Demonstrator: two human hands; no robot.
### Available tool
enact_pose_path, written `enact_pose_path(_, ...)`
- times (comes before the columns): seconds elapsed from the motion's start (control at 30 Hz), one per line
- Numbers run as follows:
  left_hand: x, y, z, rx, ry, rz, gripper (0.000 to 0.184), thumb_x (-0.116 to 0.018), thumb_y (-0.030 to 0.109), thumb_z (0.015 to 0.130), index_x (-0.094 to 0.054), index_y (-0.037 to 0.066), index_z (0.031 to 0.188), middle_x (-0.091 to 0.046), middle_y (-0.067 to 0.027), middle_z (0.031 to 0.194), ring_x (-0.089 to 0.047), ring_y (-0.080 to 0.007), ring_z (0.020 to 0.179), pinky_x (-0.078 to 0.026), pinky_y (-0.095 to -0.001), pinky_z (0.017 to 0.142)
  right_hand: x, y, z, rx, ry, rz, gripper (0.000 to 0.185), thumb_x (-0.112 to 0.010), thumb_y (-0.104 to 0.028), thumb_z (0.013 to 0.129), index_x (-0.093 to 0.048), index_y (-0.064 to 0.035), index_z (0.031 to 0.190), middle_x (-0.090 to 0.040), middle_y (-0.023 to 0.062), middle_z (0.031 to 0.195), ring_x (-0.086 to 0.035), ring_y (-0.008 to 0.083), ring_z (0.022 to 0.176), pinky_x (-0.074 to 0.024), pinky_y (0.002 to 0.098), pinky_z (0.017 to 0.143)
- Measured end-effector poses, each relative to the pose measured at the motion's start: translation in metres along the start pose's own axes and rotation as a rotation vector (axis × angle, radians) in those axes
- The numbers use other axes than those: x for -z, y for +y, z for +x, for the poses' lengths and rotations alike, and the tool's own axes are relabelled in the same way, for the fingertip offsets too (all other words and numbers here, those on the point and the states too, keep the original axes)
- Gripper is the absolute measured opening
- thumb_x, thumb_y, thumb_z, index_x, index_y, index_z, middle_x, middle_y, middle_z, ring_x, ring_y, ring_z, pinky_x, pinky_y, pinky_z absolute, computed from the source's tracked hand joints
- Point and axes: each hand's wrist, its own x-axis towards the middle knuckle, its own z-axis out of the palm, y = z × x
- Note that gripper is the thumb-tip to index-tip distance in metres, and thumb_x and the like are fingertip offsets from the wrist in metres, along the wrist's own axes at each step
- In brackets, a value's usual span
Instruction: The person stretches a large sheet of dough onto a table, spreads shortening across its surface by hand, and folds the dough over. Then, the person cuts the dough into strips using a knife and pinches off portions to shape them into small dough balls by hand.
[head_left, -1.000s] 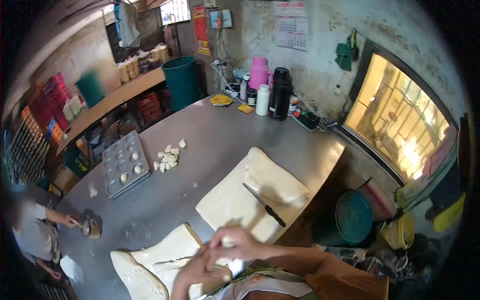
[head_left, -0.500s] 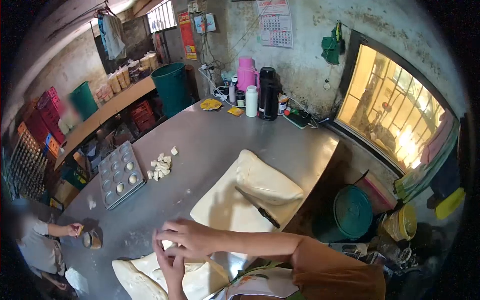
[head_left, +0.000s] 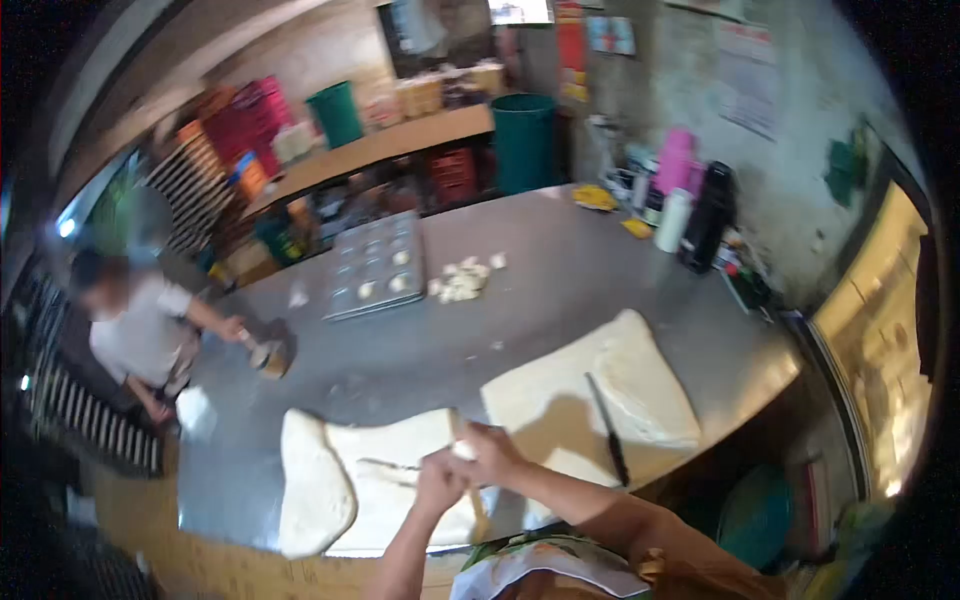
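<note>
Seemingly, shaping is in hand: over the left dough slab (head_left: 385, 505), the left hand (head_left: 441, 482) is curled round a small dough piece (head_left: 463, 450), gripped with the right hand (head_left: 492, 456); next calls for even pressure, clear of the knife (head_left: 607, 430).

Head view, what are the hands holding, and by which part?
A dough piece, where left hand meets right hand; its exact grip can't be told.

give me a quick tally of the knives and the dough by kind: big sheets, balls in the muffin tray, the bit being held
Big dough sheets: 2
Dough balls in the muffin tray: 3
Held dough piece: 1
Knife: 1
Total: 7
</note>
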Motion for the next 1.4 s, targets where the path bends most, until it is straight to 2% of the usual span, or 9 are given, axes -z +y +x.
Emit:
enact_pose_path(0.1,0.012,0.035,-0.003,0.215,-0.182,0.272,0.029,-0.063,0.006,0.072,-0.071,-0.001,0.099,-0.070,-0.0149,0.079,-0.060,-0.0286,0.062,-0.049,-0.0347,0.062,-0.002,0.027,-0.007,-0.346,-0.358,-0.289,0.024,-0.067,-0.028,0.088,-0.062,-0.0061,0.081,-0.061,0.0068,0.065,-0.054,0.0171,0.050,-0.0427,0.0289,0.044)
enact_pose_path(0.17,0.019,0.053,-0.008,-0.284,-0.100,-0.146,0.016,-0.068,0.000,0.074,-0.073,-0.001,0.089,-0.067,-0.0066,0.069,-0.058,-0.0218,0.055,-0.049,-0.0302,0.056,-0.016,0.064,-0.016,-0.545,-0.446,-0.465,0.024,-0.068,-0.031,0.087,-0.064,-0.0071,0.086,-0.065,0.0094,0.075,-0.059,0.0174,0.058,-0.0477,0.0321,0.052)
enact_pose_path(0.4,0.034,-0.018,0.014,-0.025,-0.013,-0.180,0.085,-0.065,-0.005,0.071,-0.037,0.010,0.150,-0.041,-0.0204,0.147,-0.056,-0.0305,0.112,-0.047,-0.0336,0.094,-0.027,0.034,0.014,-0.066,-0.089,-0.345,0.022,-0.070,-0.027,0.084,-0.066,-0.0078,0.095,-0.069,0.0088,0.092,-0.063,0.0240,0.069,-0.0516,0.0371,0.066)
enact_pose_path(0.67,0.008,-0.040,0.021,0.107,-0.026,-0.244,0.039,-0.058,0.005,0.077,-0.067,0.000,0.115,-0.072,-0.0169,0.083,-0.066,-0.0297,0.067,-0.051,-0.0377,0.064,-0.042,0.012,0.008,-0.153,-0.156,-0.319,0.024,-0.071,-0.021,0.081,-0.068,-0.0076,0.100,-0.071,0.0073,0.099,-0.064,0.0308,0.068,-0.0530,0.0408,0.072)
enact_pose_path(0.77,0.003,-0.024,0.012,0.210,-0.352,0.158,0.032,-0.060,0.004,0.078,-0.070,0.001,0.108,-0.073,-0.0171,0.091,-0.067,-0.0314,0.071,-0.053,-0.0377,0.069,-0.033,0.039,-0.007,-0.246,-0.110,-0.278,0.024,-0.071,-0.018,0.077,-0.067,-0.0019,0.094,-0.068,0.0111,0.088,-0.062,0.0295,0.069,-0.0498,0.0412,0.063)
enact_pose_path(0.83,0.004,-0.010,-0.004,-0.235,-0.221,-0.283,0.026,-0.064,0.003,0.079,-0.070,-0.003,0.103,-0.073,-0.0126,0.089,-0.069,-0.0299,0.074,-0.057,-0.0372,0.070,-0.028,0.070,-0.010,-0.483,-0.452,-0.730,0.022,-0.072,-0.018,0.077,-0.067,-0.0023,0.091,-0.068,0.0116,0.092,-0.062,0.0301,0.068,-0.0498,0.0411,0.062)
enact_pose_path(1.0,0.004,-0.016,0.017,-0.037,0.324,-0.190,0.032,-0.068,0.000,0.074,-0.070,-0.004,0.106,-0.072,-0.0158,0.099,-0.069,-0.0290,0.092,-0.056,-0.0348,0.089,-0.024,0.069,-0.007,-0.044,-0.044,-0.374,0.027,-0.074,-0.021,0.079,-0.064,-0.0056,0.099,-0.068,0.0135,0.097,-0.064,0.0274,0.073,-0.0505,0.0405,0.069)
enact_pose_path(1.2,0.007,0.009,0.040,-0.190,0.539,-0.197,0.035,-0.069,0.000,0.074,-0.069,-0.004,0.108,-0.072,-0.0161,0.095,-0.069,-0.0269,0.087,-0.055,-0.0340,0.080,-0.001,-0.001,0.015,-0.185,-0.334,0.040,0.027,-0.075,-0.021,0.080,-0.065,-0.0053,0.099,-0.068,0.0117,0.096,-0.064,0.0267,0.071,-0.0496,0.0398,0.067)
enact_pose_path(1.4,-0.017,-0.010,0.016,0.309,-0.266,0.265,0.041,-0.067,0.014,0.074,-0.068,0.001,0.112,-0.071,-0.0186,0.089,-0.068,-0.0266,0.076,-0.050,-0.0355,0.070,-0.019,0.042,-0.011,-0.132,-0.121,-0.257,0.023,-0.074,-0.023,0.078,-0.065,-0.0022,0.085,-0.069,0.0094,0.093,-0.063,0.0303,0.069,-0.0487,0.0394,0.059)
